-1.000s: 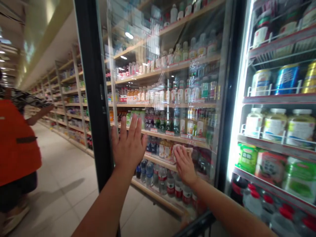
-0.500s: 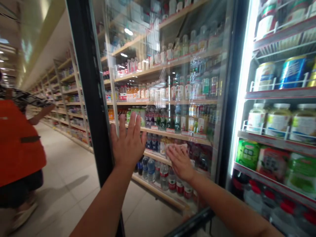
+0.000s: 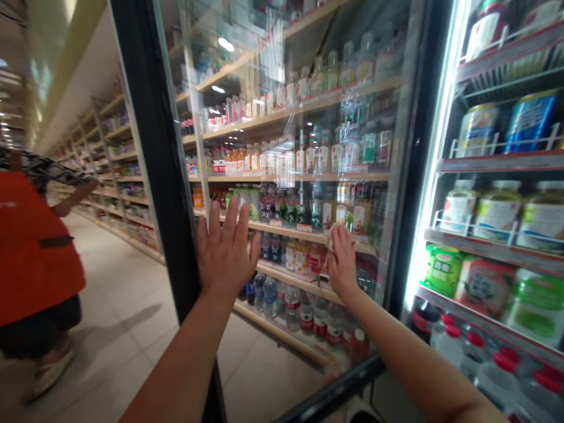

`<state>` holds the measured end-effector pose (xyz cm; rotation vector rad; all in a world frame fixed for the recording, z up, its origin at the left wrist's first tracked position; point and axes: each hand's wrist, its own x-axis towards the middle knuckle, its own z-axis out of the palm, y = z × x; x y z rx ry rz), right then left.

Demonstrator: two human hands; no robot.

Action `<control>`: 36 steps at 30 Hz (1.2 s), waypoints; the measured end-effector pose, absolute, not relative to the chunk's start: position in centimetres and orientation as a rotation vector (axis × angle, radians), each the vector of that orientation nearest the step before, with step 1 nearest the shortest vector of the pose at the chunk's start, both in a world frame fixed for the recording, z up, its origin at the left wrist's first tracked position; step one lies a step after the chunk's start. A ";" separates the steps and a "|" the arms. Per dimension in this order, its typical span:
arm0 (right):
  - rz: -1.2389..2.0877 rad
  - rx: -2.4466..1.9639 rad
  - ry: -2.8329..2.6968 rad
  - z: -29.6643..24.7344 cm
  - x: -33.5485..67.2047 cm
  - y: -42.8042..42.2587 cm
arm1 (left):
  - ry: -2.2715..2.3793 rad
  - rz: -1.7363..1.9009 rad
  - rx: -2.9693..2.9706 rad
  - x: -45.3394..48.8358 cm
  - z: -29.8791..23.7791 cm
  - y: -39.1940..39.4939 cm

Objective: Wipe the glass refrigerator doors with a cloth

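An open fridge's glass door (image 3: 291, 76) with a black frame stands swung out in front of me. My left hand (image 3: 225, 252) lies flat on the glass near the frame's left edge, fingers spread and pointing up. My right hand (image 3: 342, 261) presses a pale cloth (image 3: 331, 242) against the glass further right, most of the cloth hidden under the palm. Through the glass I see store shelves of bottles.
The lit fridge interior (image 3: 497, 211) at right holds jars, cans and red-capped bottles on wire shelves. A person in an orange vest (image 3: 30, 252) walks in the aisle at left. Long shelf rows (image 3: 118, 176) line the tiled aisle.
My right hand with the cloth slid left across the glass, then up and to the right. My left hand has stayed flat on the door. The person in orange has shifted slightly.
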<state>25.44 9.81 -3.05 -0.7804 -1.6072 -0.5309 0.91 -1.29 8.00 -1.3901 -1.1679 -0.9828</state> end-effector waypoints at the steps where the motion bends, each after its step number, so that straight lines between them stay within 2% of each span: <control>1: -0.496 -0.816 -1.547 -2.7 25.5 9.9 | -1.161 -0.973 -1.394 0.9 7.5 -1.4; 7: -0.718 -0.585 -1.967 -5.2 25.9 8.8 | -1.224 -0.866 -1.361 0.7 0.2 -2.3; 13: -0.480 -0.818 -1.548 -3.4 26.3 9.9 | -1.256 -0.826 -1.317 0.2 -6.5 -2.5; 18: -0.619 -0.680 -1.847 -3.8 25.9 9.9 | -1.246 -0.825 -1.315 0.0 -7.3 -2.1; 25: -0.388 -0.809 -1.420 -1.0 28.0 11.7 | -1.289 -0.906 -1.417 0.3 -7.0 -3.4; 36: -0.569 -0.722 -1.740 6.5 17.5 6.0 | -1.178 -1.449 -1.606 0.0 -7.5 -8.2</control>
